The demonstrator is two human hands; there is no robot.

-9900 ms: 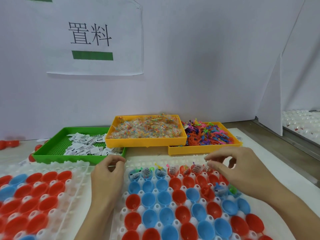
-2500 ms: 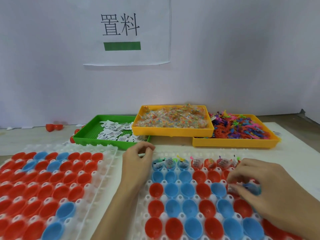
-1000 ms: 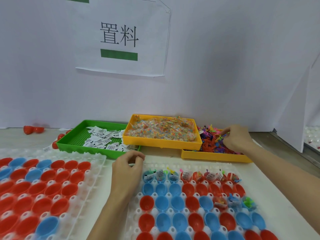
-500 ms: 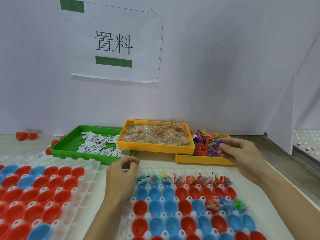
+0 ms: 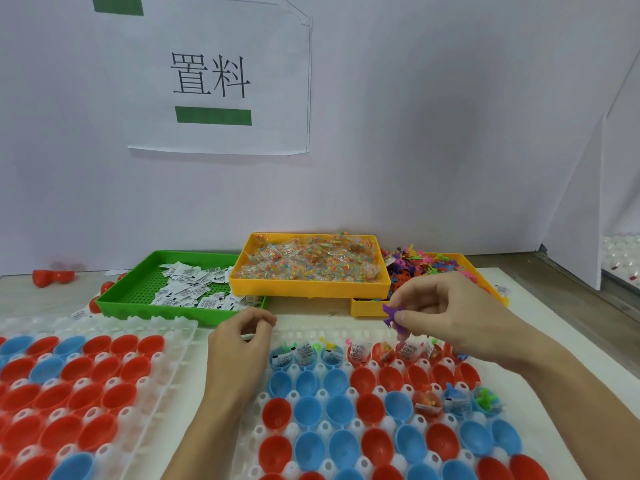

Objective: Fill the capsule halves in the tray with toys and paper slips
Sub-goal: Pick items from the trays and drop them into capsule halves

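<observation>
While the right hand [image 5: 460, 317] hangs over the far row of the capsule tray [image 5: 346, 332] at centre right of the frame, its thumb and fingers [image 5: 403, 317] pinch a small purple toy [image 5: 392, 315] above the filled capsules. At centre frame the left hand [image 5: 239, 344] rests at the tray's upper left corner, fingers curled round a thin white item [image 5: 248, 337]; what that item is cannot be told.

The tray holds red and blue capsule halves [image 5: 311, 410]. Its far row carries toys and paper slips [image 5: 356, 351], and three halves at the right end of the third row are also filled; the remainder sit open.

Behind the tray, from left to right, stand a green bin [image 5: 145, 310] of paper slips, a yellow bin [image 5: 308, 289] of small clear packets, and a second yellow bin [image 5: 363, 306] of mixed coloured toys, partly hidden by the right hand.

At lower left lies a second tray [image 5: 166, 362] of red and blue halves. A paper sign [image 5: 214, 77] with two characters is fixed to the wall at upper left. The counter [image 5: 311, 308] shows bare between bins and tray.
</observation>
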